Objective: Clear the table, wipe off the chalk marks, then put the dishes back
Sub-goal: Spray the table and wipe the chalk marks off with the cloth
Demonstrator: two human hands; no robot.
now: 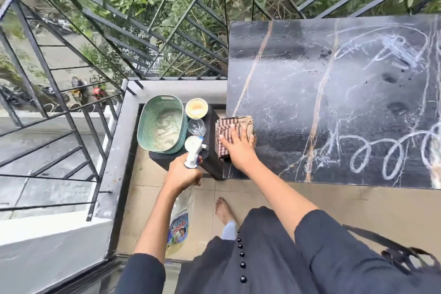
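Observation:
A black marble table point(286, 74) fills the right side, with white chalk marks point(386, 150) of loops and scribbles over its right half. My right hand point(238, 148) lies flat on a striped brown cloth point(232, 131) at the table's near left corner. My left hand point(183, 174) grips the neck of a white spray bottle point(193, 153), whose clear body hangs down below the hand. On a small dark stool point(210, 162) left of the table stand a green basket point(162, 124), a cream bowl point(196, 108) and a clear glass point(196, 126).
A black metal railing point(133, 31) runs along the balcony's far and left sides above a grey ledge point(124, 141). My bare foot point(223, 210) stands on the beige tiled floor point(358, 205) near the stool. Greenery and parked scooters lie below.

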